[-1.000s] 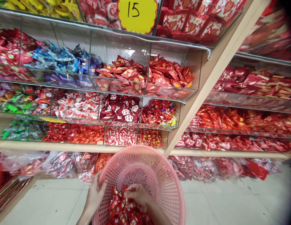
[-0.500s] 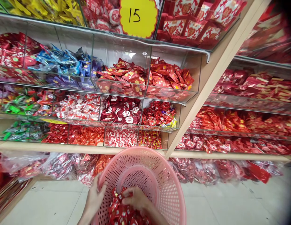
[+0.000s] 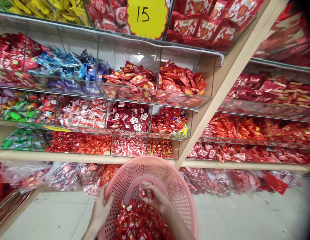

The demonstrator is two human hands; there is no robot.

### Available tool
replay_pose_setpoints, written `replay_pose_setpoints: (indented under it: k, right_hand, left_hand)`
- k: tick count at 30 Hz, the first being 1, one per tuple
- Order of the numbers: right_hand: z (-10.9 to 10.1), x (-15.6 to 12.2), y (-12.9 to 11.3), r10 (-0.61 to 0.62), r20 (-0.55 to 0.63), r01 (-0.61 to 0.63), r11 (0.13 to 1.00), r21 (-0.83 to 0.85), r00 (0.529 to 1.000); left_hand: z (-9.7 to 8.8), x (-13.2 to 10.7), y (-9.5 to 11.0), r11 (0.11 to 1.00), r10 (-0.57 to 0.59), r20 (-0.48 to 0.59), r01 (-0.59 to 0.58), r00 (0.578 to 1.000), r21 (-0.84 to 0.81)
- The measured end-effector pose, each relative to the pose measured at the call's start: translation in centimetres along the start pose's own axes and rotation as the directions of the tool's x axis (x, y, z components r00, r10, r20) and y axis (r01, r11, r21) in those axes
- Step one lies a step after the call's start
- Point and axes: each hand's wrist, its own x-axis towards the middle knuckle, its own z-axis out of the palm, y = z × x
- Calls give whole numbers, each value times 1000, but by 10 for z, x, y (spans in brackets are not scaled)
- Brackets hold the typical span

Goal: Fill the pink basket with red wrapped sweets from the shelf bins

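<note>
A pink perforated plastic basket [image 3: 181,196] is tilted toward me at the bottom of the view. My left hand [image 3: 102,208] grips its left rim, thumb on the inside and fingers round the outside. Within the basket lies a heap of red-wrapped candies [image 3: 140,221]. Just above the heap, inside the basket, my right hand [image 3: 153,198] has its fingers curled round a small red-wrapped candy [image 3: 144,193]. Part of the heap is cut off by the lower frame edge.
Shelves with clear bins of wrapped sweets [image 3: 130,116] stand in front, split by a slanting wooden upright [image 3: 229,86]. A yellow price sign [image 3: 147,16] marked 15 hangs above. Plastic bags of sweets [image 3: 62,176] sit below the lowest shelf, on the tiled floor [image 3: 219,216].
My right hand has lifted off the heap and moved slightly right and up, turning so a red candy shows in its fingers. The left hand keeps its hold on the rim.
</note>
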Motion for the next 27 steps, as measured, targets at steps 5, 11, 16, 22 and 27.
replay_pose_setpoints:
  k: [5,11,16,22,27]
  right_hand:
    - [-5,4,2,-34,27,35,998,-48,999]
    - [-11,8,18,-116,-42,108,980,-166,992]
    - [4,6,41,-187,44,188,885,-426,981]
    - [9,1,72,-108,224,232,720,-654,969]
    - [7,-5,84,-64,295,257,686,-681,953]
  left_hand:
    - [0,0,-1,1000,1,-6,-1,1000,-2]
    - [-1,-1,1,1000,7,-18,-7,1000,6]
    - [-1,-1,3,1000,5,2,-5,1000,-1]
    - [-1,-2,4,999,35,-25,-35,999,-4]
    - [-3,-3,5,1000,3,19,-3,1000,-3]
